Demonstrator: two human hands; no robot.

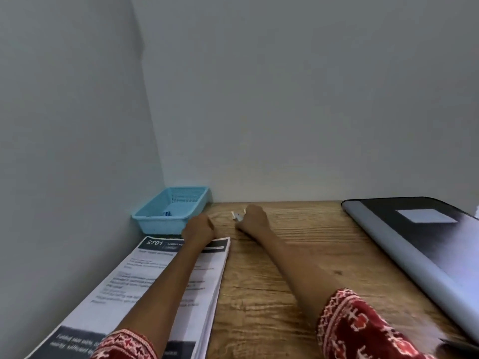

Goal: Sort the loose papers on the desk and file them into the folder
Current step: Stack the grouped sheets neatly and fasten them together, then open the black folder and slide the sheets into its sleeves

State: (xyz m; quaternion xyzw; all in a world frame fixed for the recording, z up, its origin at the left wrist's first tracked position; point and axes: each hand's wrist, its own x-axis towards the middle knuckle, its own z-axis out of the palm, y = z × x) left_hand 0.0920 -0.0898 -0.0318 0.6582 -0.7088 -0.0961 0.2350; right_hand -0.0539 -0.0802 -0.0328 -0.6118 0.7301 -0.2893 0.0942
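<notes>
A stack of printed papers (145, 278) headed "2701" lies at the left of the wooden desk (272, 281). My left hand (198, 230) rests on the stack's far edge with its fingers curled under. My right hand (252, 218) lies on the desk further back and pinches a small white object (237, 216), possibly a clip; its exact kind is unclear. A black folder with a grey spine (420, 244) lies closed at the right, with a white label on its cover.
A light blue plastic basket (155, 218) stands in the back left corner against the walls, with a small blue-and-white item inside. Grey walls close off the desk at the back and left.
</notes>
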